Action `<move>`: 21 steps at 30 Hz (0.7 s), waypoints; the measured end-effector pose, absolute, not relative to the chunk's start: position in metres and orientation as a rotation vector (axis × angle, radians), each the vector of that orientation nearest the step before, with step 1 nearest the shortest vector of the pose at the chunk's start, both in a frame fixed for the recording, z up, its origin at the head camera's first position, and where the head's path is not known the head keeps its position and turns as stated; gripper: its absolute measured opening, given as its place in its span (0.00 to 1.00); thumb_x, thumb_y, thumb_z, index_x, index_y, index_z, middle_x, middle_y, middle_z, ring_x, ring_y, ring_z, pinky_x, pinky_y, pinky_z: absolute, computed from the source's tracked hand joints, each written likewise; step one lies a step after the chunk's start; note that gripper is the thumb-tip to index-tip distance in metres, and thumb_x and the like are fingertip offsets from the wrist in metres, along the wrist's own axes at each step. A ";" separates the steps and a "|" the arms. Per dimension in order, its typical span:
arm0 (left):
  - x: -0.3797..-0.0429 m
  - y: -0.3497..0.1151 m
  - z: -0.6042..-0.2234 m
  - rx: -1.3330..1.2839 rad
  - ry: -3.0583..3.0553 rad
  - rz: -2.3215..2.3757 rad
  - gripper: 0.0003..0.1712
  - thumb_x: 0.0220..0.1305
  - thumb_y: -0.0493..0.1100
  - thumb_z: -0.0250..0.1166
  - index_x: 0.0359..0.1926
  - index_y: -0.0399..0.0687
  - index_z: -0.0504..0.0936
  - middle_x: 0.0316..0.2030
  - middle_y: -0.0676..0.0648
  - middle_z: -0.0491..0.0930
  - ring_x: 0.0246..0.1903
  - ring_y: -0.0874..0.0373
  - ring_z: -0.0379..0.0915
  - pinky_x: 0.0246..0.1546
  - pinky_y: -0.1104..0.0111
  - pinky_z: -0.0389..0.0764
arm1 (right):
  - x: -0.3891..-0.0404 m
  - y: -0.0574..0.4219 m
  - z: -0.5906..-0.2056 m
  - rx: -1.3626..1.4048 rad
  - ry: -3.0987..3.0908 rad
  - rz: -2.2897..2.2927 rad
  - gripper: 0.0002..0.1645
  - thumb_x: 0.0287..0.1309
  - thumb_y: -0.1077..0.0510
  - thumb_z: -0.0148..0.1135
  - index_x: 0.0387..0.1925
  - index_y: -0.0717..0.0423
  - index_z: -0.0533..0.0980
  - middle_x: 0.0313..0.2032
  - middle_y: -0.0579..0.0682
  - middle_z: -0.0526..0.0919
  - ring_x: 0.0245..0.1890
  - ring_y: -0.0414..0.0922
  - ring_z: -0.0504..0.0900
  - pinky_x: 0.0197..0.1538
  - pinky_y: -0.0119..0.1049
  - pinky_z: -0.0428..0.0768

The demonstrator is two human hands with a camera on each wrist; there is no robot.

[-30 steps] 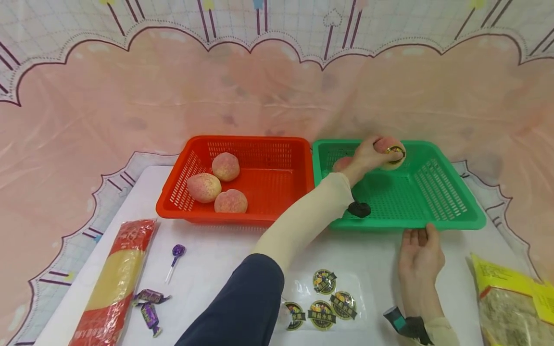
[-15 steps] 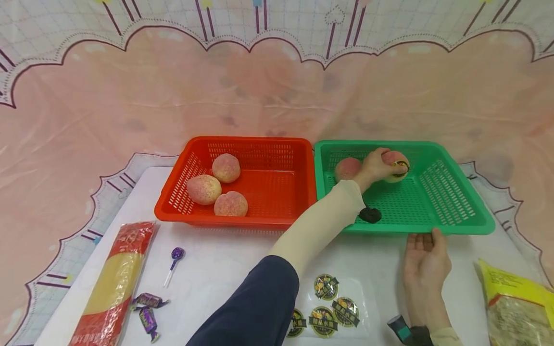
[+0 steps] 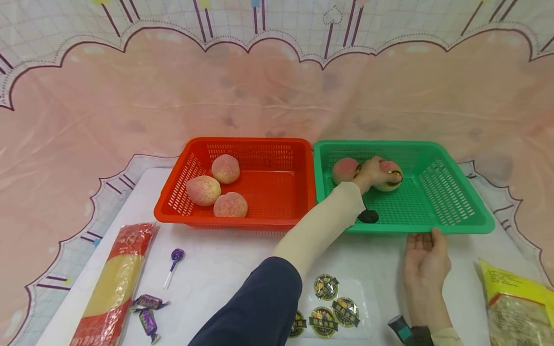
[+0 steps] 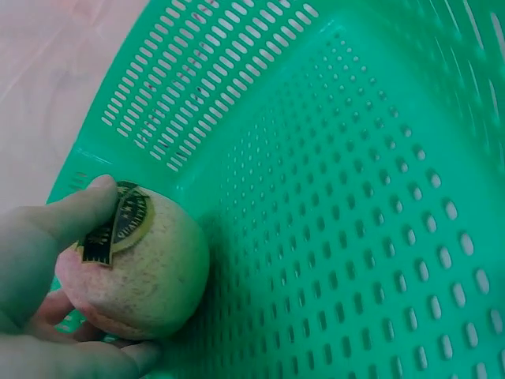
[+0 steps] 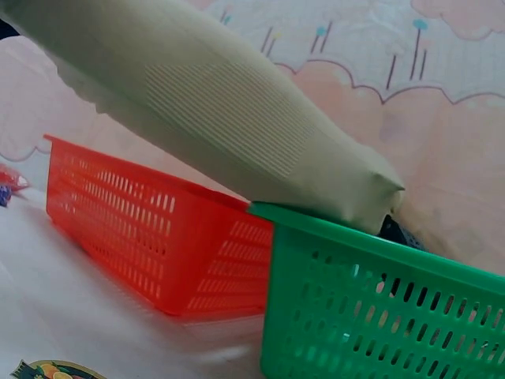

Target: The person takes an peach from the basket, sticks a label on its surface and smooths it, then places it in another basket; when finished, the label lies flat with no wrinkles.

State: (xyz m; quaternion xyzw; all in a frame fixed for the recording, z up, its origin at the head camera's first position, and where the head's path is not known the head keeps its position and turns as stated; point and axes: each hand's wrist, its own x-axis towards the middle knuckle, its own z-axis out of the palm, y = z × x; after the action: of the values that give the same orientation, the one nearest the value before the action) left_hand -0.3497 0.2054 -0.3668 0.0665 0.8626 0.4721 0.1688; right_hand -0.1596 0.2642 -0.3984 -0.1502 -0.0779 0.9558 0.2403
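In the head view, my left hand reaches into the green basket and grips a peach low inside it. The left wrist view shows my thumb on a black-and-gold sticker on this peach, with fingers curled beneath it. A second peach lies to the left in the same basket, partly behind my hand, a dark sticker edge showing. My right hand, palm up, holds the basket's front rim, thumb at the edge and fingertips hidden under it.
A red basket with 3 peaches stands to the left, against the green one. In front lie a sheet of round stickers, a lollipop, wrapped candies, a red-and-yellow noodle-like packet and a yellow bag.
My left hand has lowered the peach from the back rim's height down into the green basket, lastly shifting slightly left. My right hand stays at the front rim.
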 end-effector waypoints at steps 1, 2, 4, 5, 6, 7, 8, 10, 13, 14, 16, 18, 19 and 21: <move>-0.349 0.205 -0.367 0.188 2.449 1.345 0.35 0.45 0.53 0.68 0.55 0.57 0.65 0.50 0.53 0.72 0.46 0.61 0.71 0.39 0.70 0.75 | -0.159 0.264 -0.399 -0.403 -0.215 2.617 0.10 0.57 0.68 0.50 0.42 0.62 0.66 0.37 0.52 0.68 0.38 0.44 0.68 0.49 0.32 0.69; -0.349 0.205 -0.368 0.188 2.446 1.345 0.35 0.46 0.53 0.68 0.55 0.57 0.65 0.49 0.53 0.72 0.46 0.60 0.71 0.39 0.70 0.75 | -0.159 0.264 -0.399 -0.399 -0.213 2.618 0.10 0.57 0.68 0.50 0.42 0.62 0.66 0.37 0.52 0.68 0.37 0.44 0.68 0.49 0.32 0.69; -0.348 0.205 -0.368 0.193 2.459 1.328 0.35 0.46 0.54 0.68 0.56 0.58 0.65 0.50 0.53 0.72 0.47 0.61 0.71 0.40 0.70 0.75 | -0.160 0.265 -0.399 -0.392 -0.204 2.619 0.10 0.57 0.69 0.50 0.42 0.62 0.65 0.37 0.52 0.68 0.38 0.44 0.68 0.48 0.32 0.69; -0.348 0.204 -0.368 0.197 2.461 1.326 0.35 0.46 0.54 0.67 0.56 0.58 0.64 0.51 0.53 0.71 0.48 0.61 0.70 0.41 0.70 0.75 | -0.160 0.265 -0.399 -0.390 -0.202 2.622 0.11 0.57 0.69 0.50 0.42 0.62 0.65 0.38 0.52 0.68 0.38 0.44 0.67 0.49 0.32 0.69; -0.347 0.203 -0.367 0.201 2.466 1.318 0.35 0.47 0.54 0.67 0.57 0.58 0.64 0.52 0.53 0.70 0.49 0.61 0.69 0.41 0.70 0.74 | -0.160 0.265 -0.398 -0.387 -0.202 2.623 0.11 0.57 0.69 0.50 0.43 0.63 0.65 0.38 0.52 0.68 0.39 0.44 0.67 0.49 0.32 0.69; -0.347 0.201 -0.366 0.209 2.468 1.313 0.36 0.47 0.54 0.67 0.57 0.58 0.64 0.53 0.54 0.70 0.50 0.61 0.69 0.43 0.70 0.74 | -0.161 0.264 -0.399 -0.386 -0.205 2.628 0.12 0.57 0.69 0.50 0.43 0.62 0.65 0.39 0.52 0.67 0.39 0.44 0.67 0.50 0.32 0.69; -0.347 0.199 -0.364 0.214 2.463 1.318 0.36 0.47 0.53 0.67 0.58 0.59 0.63 0.54 0.54 0.68 0.52 0.61 0.67 0.44 0.69 0.74 | -0.161 0.264 -0.399 -0.385 -0.198 2.632 0.12 0.56 0.69 0.50 0.43 0.62 0.65 0.39 0.52 0.68 0.40 0.44 0.67 0.51 0.32 0.68; -0.346 0.196 -0.361 0.228 2.449 1.338 0.37 0.48 0.53 0.67 0.59 0.60 0.63 0.57 0.54 0.66 0.54 0.60 0.66 0.46 0.68 0.73 | -0.160 0.263 -0.400 -0.380 -0.195 2.645 0.13 0.56 0.69 0.51 0.44 0.62 0.65 0.39 0.52 0.67 0.42 0.44 0.66 0.54 0.31 0.67; -0.345 0.192 -0.353 0.273 2.408 1.378 0.37 0.48 0.52 0.67 0.60 0.61 0.62 0.59 0.55 0.64 0.56 0.60 0.64 0.47 0.67 0.73 | -0.159 0.263 -0.401 -0.383 -0.195 2.660 0.13 0.57 0.68 0.50 0.45 0.61 0.65 0.40 0.52 0.68 0.43 0.43 0.66 0.55 0.31 0.66; -0.344 0.192 -0.350 0.290 2.384 1.391 0.37 0.48 0.52 0.67 0.60 0.62 0.61 0.59 0.56 0.64 0.57 0.60 0.63 0.48 0.66 0.73 | -0.158 0.263 -0.402 -0.386 -0.190 2.664 0.13 0.57 0.68 0.50 0.45 0.61 0.65 0.40 0.52 0.68 0.43 0.43 0.66 0.55 0.31 0.66; -0.343 0.190 -0.343 0.347 2.334 1.415 0.37 0.48 0.52 0.67 0.60 0.64 0.61 0.59 0.57 0.63 0.57 0.61 0.63 0.48 0.67 0.72 | -0.158 0.265 -0.402 -0.379 -0.197 2.670 0.12 0.58 0.67 0.49 0.45 0.60 0.64 0.41 0.51 0.67 0.42 0.43 0.66 0.53 0.31 0.67; -0.340 0.187 -0.334 0.394 2.275 1.447 0.36 0.49 0.52 0.66 0.60 0.65 0.61 0.59 0.59 0.63 0.58 0.62 0.61 0.49 0.68 0.72 | -0.159 0.266 -0.401 -0.365 -0.194 2.680 0.12 0.59 0.67 0.48 0.45 0.59 0.63 0.41 0.51 0.67 0.41 0.43 0.67 0.50 0.32 0.68; -0.339 0.185 -0.329 0.412 2.248 1.466 0.36 0.49 0.52 0.66 0.59 0.66 0.62 0.59 0.60 0.63 0.58 0.63 0.61 0.49 0.68 0.71 | -0.159 0.266 -0.401 -0.354 -0.196 2.687 0.13 0.59 0.67 0.47 0.46 0.58 0.63 0.41 0.51 0.67 0.41 0.43 0.67 0.50 0.32 0.68; -0.333 0.178 -0.320 0.441 2.194 1.506 0.34 0.49 0.52 0.66 0.58 0.67 0.63 0.58 0.61 0.63 0.57 0.63 0.62 0.47 0.68 0.72 | -0.160 0.267 -0.400 -0.332 -0.208 2.697 0.13 0.59 0.66 0.47 0.46 0.57 0.62 0.42 0.51 0.67 0.41 0.44 0.67 0.49 0.32 0.68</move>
State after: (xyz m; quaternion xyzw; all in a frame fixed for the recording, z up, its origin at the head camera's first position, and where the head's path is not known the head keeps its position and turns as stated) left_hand -0.3333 0.1776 -0.3203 0.1595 0.7935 0.5445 0.2202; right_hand -0.1598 0.2670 -0.4005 -0.1191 -0.0745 0.9683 0.2067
